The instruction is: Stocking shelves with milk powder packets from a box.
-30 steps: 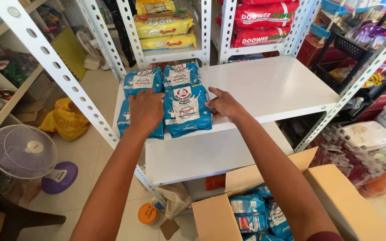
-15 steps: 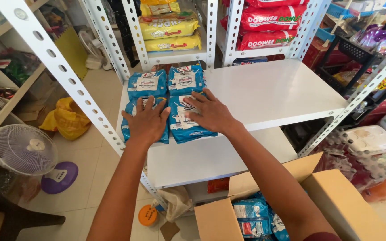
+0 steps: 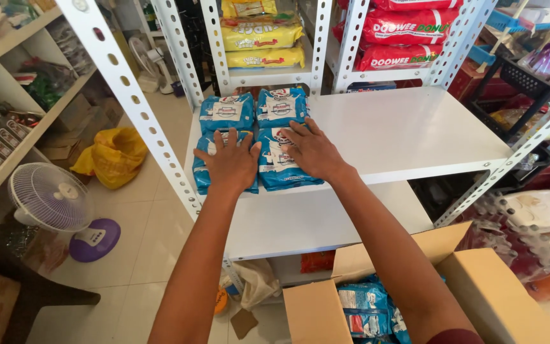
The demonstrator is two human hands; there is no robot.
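Several blue snack packs lie in two rows at the left end of a white shelf [image 3: 408,134]. My left hand [image 3: 232,163] lies flat, fingers spread, on the near left pack [image 3: 202,173]. My right hand [image 3: 313,150] rests flat on the near right pack [image 3: 282,171]. Two more blue packs [image 3: 226,110] [image 3: 281,105] sit behind them, against the back of the shelf. Below me an open cardboard box [image 3: 479,286] holds more blue packs [image 3: 365,307].
Perforated white uprights [image 3: 128,95] frame the shelf. Yellow packs [image 3: 263,32] and red packs [image 3: 415,28] fill racks behind. On the floor at left are a small fan with a purple base [image 3: 52,200] and a yellow bag [image 3: 112,156]. Bottled goods [image 3: 542,216] sit at right.
Both hands have slid forward with the near packs, pushing them up against the back row. The right hand moved from the pack's side edge onto its top.
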